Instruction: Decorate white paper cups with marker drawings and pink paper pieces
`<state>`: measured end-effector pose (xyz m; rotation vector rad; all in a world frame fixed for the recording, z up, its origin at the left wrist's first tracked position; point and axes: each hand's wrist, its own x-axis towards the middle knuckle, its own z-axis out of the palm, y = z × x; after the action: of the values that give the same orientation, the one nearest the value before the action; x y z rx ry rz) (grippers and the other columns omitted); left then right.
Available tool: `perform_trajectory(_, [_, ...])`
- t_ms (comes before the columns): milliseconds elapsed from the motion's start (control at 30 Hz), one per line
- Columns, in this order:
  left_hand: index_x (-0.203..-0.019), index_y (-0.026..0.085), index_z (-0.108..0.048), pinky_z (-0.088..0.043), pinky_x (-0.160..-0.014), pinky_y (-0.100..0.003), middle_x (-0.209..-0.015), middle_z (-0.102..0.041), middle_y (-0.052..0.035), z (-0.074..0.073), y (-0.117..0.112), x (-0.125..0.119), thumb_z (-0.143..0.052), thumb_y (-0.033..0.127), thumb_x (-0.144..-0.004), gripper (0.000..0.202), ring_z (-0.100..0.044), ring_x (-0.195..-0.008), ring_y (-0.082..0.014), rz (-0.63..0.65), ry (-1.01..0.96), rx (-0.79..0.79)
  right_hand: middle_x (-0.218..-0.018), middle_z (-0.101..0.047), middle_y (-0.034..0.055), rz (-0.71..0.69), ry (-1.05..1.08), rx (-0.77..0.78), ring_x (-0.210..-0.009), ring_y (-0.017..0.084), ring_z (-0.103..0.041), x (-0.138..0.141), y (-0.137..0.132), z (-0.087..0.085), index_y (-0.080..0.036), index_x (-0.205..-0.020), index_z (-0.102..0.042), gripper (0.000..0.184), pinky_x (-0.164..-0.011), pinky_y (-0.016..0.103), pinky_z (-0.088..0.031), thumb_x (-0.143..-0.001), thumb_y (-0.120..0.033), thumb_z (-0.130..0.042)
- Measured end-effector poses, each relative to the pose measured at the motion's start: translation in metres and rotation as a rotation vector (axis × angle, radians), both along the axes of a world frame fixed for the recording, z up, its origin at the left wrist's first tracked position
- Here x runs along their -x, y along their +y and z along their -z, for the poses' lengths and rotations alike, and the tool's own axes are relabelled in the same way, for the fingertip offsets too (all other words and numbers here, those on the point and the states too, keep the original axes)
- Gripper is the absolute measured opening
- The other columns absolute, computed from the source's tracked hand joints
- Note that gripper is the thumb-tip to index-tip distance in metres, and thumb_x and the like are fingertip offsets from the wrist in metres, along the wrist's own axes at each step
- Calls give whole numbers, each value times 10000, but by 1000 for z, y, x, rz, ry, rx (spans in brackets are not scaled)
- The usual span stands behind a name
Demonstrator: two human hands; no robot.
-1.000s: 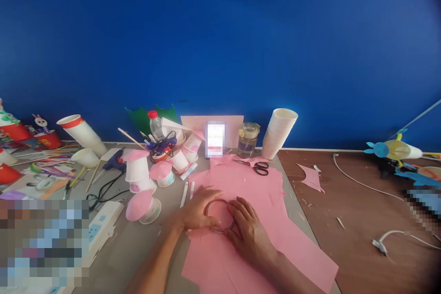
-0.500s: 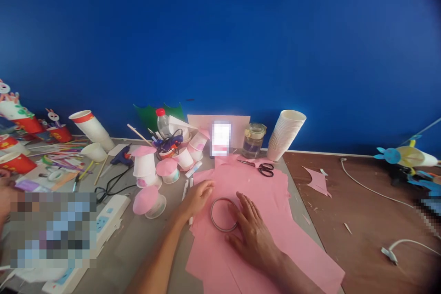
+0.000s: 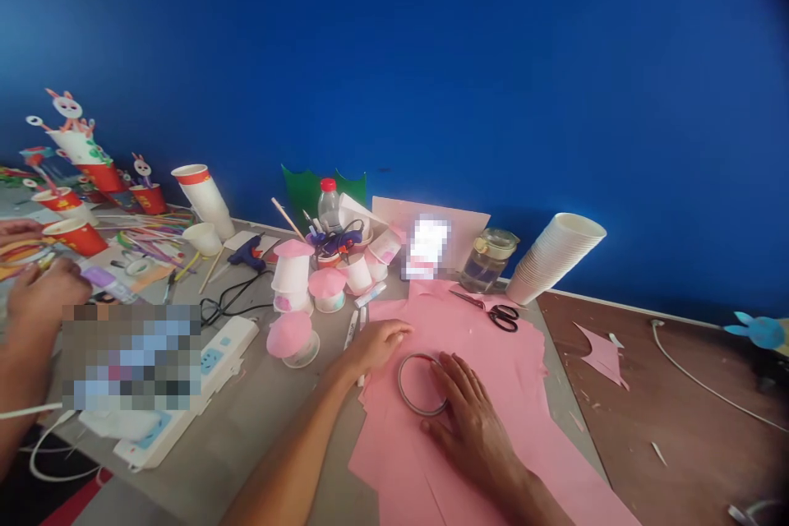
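A thin grey ring (image 3: 402,391), perhaps a nearly used-up tape roll, lies flat on pink paper sheets (image 3: 511,427). My right hand (image 3: 474,419) is spread palm down at the ring's right side, its fingers over the rim and its thumb apart on the paper. To the left, my left hand (image 3: 377,347) rests near the paper's edge with loosely bent fingers and nothing visible in them. Black-handled scissors (image 3: 502,317) lie at the far end of the sheets. White marker pens (image 3: 352,330) sit just beyond my left hand.
Pink-topped paper cups (image 3: 292,271) stand left of the sheets. A leaning cup stack (image 3: 555,259) and a glass jar (image 3: 490,259) are at the back, near a lit phone (image 3: 426,246). A power strip (image 3: 225,353) lies left; another person's hand (image 3: 46,296) works there.
The view has swung left, so everything sits further right and more of the other person's hands shows. Both my hands keep nearly the same place around the ring.
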<state>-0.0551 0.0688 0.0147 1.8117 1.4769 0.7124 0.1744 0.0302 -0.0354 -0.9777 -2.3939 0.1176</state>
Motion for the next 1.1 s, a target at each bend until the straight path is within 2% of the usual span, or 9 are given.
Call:
perform_trajectory(200, [-1102, 241, -653, -436, -947, -299, -1121, -688, -8, 7, 0, -2, -442, 97, -828, 375, -573, -1075, -181, 65, 90, -41, -1387, -442, 156, -11, 41, 8, -1272, 356, -410, -1, 2, 0, -191, -1381, -352, 678, -968, 556, -428, -811, -468, -595])
perform_trajectory(400, [-1140, 247, -635, -458, -903, -314, -1080, -686, -34, 15, 1, 1, -421, 134, -857, 372, -600, -1016, -190, 80, 122, -42, -1387, -433, 151, -7, 57, 119, -1261, 338, -431, -4, 5, -3, -199, -1398, -323, 679, -975, 526, -444, -818, -446, -575])
perform_trajectory(533, [-1150, 259, -623, -450, -919, -292, -1107, -677, -20, 20, 4, 3, -427, 130, -855, 377, -605, -1035, -173, 87, 114, -37, -1403, -410, 153, -1, 51, 148, -1272, 337, -421, -2, 9, -3, -210, -1409, -300, 687, -980, 528, -446, -821, -432, -576])
perform_trajectory(700, [-1161, 269, -609, -442, -930, -280, -1140, -673, 2, 23, 6, 4, -418, 121, -861, 385, -592, -1074, -162, 102, 111, -43, -1396, -421, 154, -85, 30, 169, -1286, 328, -408, 4, 16, -7, -205, -1403, -312, 695, -1002, 522, -431, -809, -420, -603])
perform_trajectory(967, [-1155, 269, -619, -451, -920, -294, -1138, -681, 1, 21, 6, 3, -412, 140, -863, 380, -597, -1068, -174, 101, 104, -50, -1365, -452, 162, -146, 89, 96, -1271, 335, -426, 13, 14, -8, -207, -1390, -339, 675, -1001, 548, -414, -816, -441, -606])
perform_trajectory(1100, [-1164, 271, -616, -457, -909, -278, -1155, -674, 2, 19, 4, 3, -407, 133, -860, 394, -607, -1064, -168, 99, 90, -36, -1456, -349, 149, -98, 139, 264, -1338, 331, -342, 8, 14, -11, -222, -1425, -301, 687, -1033, 541, -385, -844, -493, -547])
